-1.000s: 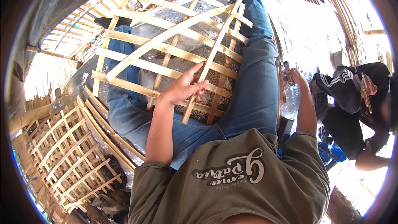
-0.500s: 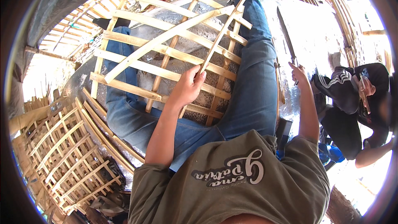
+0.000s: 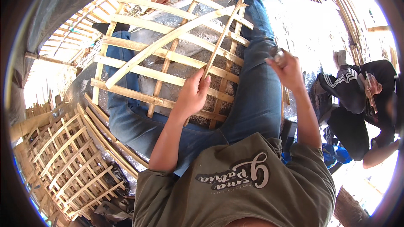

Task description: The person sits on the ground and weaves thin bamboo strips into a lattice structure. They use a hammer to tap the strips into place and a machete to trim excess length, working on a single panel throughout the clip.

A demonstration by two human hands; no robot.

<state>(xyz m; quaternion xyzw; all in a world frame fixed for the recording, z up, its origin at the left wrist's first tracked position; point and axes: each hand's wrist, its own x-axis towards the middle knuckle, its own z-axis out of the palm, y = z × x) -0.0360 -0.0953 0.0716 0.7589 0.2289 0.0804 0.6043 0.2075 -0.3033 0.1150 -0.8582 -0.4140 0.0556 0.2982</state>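
Pale split-bamboo lattice panel lay across lap in blue jeans, over silvery ground sheet. Left hand closed around thin upright bamboo slat near panel's right edge. Right hand raised beside it, clenched on small metallic tool. Finished lattices stacked lower left; crouching person at right.

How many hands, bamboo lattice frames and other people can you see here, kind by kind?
Person's own hands: 2, left hand and right hand
Bamboo lattice frames: 2, lap frame and finished frame
Other people: 1, seated co-worker
Total: 5
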